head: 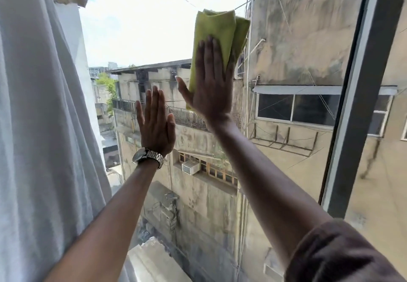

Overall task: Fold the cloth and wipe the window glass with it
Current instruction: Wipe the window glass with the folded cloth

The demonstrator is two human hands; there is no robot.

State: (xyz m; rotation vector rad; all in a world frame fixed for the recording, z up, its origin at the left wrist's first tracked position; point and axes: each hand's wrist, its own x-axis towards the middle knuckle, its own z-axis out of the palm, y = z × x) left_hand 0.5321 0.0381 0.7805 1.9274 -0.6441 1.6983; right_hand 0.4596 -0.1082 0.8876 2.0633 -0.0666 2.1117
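At upper centre of the frame, the folded yellow-green microfibre cloth (217, 39) lies flat on the clear window glass (136, 30), pinned under the right hand (210, 85), fingers together, thumb spread. Lower left of it, the left hand (155, 123), wearing a silver metal watch (148, 156), presses flat, fingers nearly together. White pleated curtain (39, 127) hangs far left.

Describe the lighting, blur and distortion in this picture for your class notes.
Head view: bright daylight through the glass blows the sky to near white; the hands and the right hand on the cloth are backlit and dark; the frame leans and bows from the wide lens; the right edge and the sleeve look smeared.
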